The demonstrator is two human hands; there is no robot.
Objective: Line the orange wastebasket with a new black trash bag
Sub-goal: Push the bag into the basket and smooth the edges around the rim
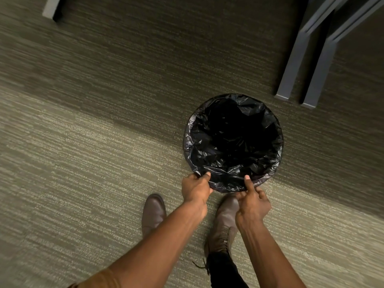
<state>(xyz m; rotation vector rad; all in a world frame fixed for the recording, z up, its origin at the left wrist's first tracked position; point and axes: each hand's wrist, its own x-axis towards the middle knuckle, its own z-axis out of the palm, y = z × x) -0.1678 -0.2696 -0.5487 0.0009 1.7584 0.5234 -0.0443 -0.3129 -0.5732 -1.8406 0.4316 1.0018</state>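
Observation:
A black trash bag (232, 142) is spread open over a round wastebasket standing on the carpet, seen from straight above. The plastic covers the whole rim and the inside, so none of the orange basket shows. My left hand (196, 189) pinches the bag's folded edge at the near-left of the rim, thumb on top. At the near-right of the rim, my right hand (252, 201) grips the same edge, its thumb pressed on the plastic.
Two grey metal furniture legs (295, 65) stand just beyond the basket at the right. Another grey leg (51, 7) is at the top left. My two brown shoes (153, 213) stand on the striped carpet close behind the basket.

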